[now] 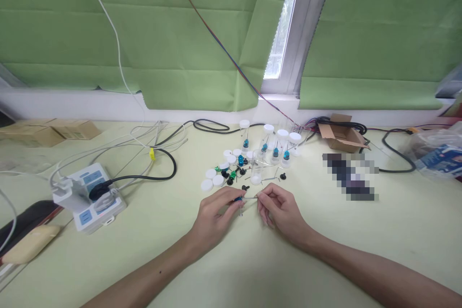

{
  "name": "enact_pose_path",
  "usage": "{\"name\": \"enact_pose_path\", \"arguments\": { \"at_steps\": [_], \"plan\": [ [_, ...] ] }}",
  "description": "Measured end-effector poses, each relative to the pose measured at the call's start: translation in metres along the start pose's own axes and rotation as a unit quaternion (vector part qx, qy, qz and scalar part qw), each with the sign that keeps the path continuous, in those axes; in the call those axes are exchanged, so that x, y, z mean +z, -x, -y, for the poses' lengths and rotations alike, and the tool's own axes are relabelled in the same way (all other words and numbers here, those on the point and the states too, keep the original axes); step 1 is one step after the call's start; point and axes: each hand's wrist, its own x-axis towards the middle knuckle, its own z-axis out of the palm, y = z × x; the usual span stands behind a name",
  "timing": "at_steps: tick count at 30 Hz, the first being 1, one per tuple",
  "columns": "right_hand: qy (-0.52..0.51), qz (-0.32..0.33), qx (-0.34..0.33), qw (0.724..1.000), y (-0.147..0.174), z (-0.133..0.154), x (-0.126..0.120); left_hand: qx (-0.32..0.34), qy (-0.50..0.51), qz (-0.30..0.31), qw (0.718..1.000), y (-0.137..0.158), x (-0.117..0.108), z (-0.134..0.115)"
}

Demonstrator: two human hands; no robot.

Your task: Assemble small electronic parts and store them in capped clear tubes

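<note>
My left hand (216, 209) pinches a small blue part (237, 198) between thumb and fingertips, most of it hidden by the fingers. A short metal pin (241, 210) points down from that part. Between the hands runs a thin metal rod (250, 198), one end at the blue part and the other in the fingertips of my right hand (279, 204). Just beyond the hands lie a black knob-like piece (245, 187), a green fitting (233, 175) and several white round caps (218, 181). An uncapped clear tube (256, 173) stands behind them.
Several capped clear tubes (275, 147) with blue parts inside stand farther back. At left is a power strip (99, 197) with plugs and cables. An open cardboard box (341, 135) and a plastic bag (438, 154) sit at right. Black cable (211, 126) runs along the wall.
</note>
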Motion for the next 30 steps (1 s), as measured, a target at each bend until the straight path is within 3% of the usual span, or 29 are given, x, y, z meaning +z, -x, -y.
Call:
{"name": "enact_pose_path", "arguments": {
  "at_steps": [30],
  "plan": [
    [-0.006,0.008,0.007,1.000,0.0000,-0.0003,0.0009,0.015,0.080,0.021,0.996,0.0000,0.0008,-0.0023]
  ]
}}
